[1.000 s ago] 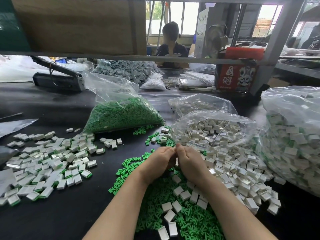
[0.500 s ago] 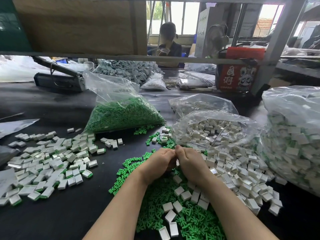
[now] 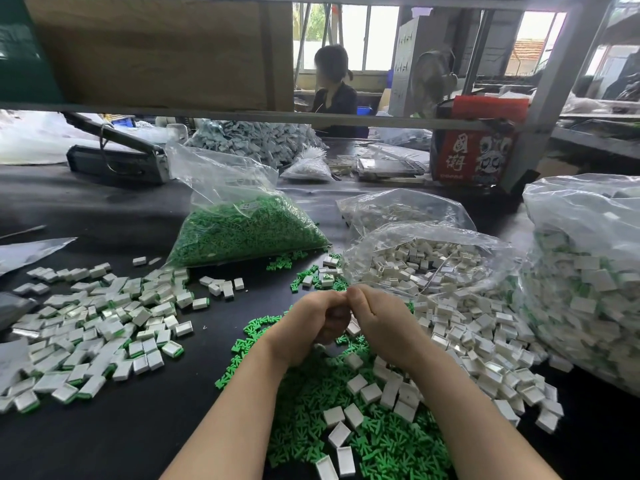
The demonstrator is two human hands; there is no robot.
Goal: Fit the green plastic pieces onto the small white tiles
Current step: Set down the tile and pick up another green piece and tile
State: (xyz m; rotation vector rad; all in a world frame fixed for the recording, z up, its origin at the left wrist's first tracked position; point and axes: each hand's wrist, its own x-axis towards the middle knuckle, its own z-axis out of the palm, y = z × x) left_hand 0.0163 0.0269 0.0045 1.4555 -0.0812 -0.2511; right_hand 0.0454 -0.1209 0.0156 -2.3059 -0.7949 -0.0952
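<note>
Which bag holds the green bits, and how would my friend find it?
Start at the black table, then look past the two hands to the row of clear plastic bags. The bag of green pieces sits furthest left, beyond the heap of finished tiles. It alone is filled with solid green; the other bags hold mostly white tiles.

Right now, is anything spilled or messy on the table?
Yes. Loose green pieces lie scattered outside their bag, and white tiles have tumbled among them. It looks like a working pile, not damage.
</note>
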